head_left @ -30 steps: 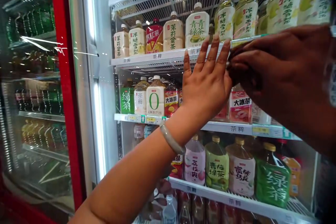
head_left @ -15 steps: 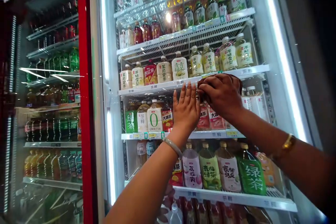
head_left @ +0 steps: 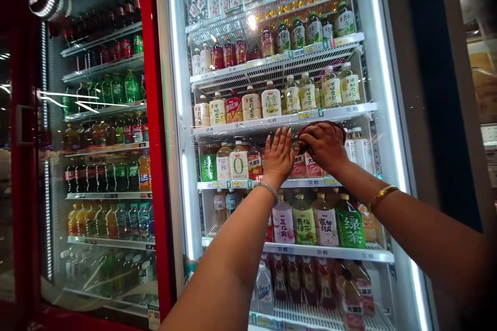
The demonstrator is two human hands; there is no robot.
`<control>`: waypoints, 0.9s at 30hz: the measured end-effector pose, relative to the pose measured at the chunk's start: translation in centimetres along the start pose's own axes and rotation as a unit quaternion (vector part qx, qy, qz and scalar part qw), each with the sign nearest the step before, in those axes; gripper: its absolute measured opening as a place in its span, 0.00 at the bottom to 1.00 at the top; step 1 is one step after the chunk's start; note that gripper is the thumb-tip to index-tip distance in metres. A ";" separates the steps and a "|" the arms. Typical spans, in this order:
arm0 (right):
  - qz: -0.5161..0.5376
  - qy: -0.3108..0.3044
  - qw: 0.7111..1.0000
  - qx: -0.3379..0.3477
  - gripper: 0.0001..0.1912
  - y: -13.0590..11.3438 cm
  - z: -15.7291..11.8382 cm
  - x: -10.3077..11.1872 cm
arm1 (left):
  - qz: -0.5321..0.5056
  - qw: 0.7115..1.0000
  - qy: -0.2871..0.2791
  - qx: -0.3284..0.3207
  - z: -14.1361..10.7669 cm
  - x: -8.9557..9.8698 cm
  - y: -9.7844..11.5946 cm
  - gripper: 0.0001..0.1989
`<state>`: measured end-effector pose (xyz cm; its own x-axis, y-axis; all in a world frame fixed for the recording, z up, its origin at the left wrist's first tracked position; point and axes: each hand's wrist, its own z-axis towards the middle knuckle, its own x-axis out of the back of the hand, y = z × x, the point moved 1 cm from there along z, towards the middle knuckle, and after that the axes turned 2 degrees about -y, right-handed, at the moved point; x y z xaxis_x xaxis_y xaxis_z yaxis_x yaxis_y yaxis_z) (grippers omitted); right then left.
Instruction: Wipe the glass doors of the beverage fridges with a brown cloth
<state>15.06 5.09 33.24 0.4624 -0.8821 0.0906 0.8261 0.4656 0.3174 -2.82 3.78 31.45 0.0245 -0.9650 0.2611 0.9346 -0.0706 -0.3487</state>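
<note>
My left hand (head_left: 278, 158) lies flat with its fingers stretched upward, against the glass door (head_left: 248, 137) of a lit drinks cooler. Just to its right, my right hand (head_left: 325, 147) presses a dark reddish-brown cloth (head_left: 341, 131) to the same pane, fingers bent over it. Part of the cloth is hidden under that hand. Behind the glass, both hands overlap a shelf of tea bottles, among them a white bottle marked 0 (head_left: 238, 163). A pale bangle (head_left: 268, 190) circles the left wrist, a gold one (head_left: 382, 196) the right forearm.
A red door frame (head_left: 153, 114) separates this cooler from a second one at left, stocked with soda bottles (head_left: 132, 86). A vertical handle (head_left: 25, 125) shows at far left. Large tea bottles (head_left: 351, 222) stand on a lower shelf, and a dark panel (head_left: 442, 88) borders the right side.
The view has shifted and drawn back, showing more of the left cooler and the lower shelves. Both hands keep nearly the same place on the glass, the cloth now showing slightly farther below the shelf edge.
</note>
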 end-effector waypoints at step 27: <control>-0.003 0.005 0.990 0.143 0.12 -6.0 3.6 -3.7 | 0.001 0.998 -0.016 -0.066 -6.0 0.5 -8.0 0.32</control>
<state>7.19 5.27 34.40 0.4616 -0.8836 0.0787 0.7053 0.4194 0.5716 -12.45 2.38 29.01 0.0390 -0.9569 0.2879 0.8794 -0.1040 -0.4645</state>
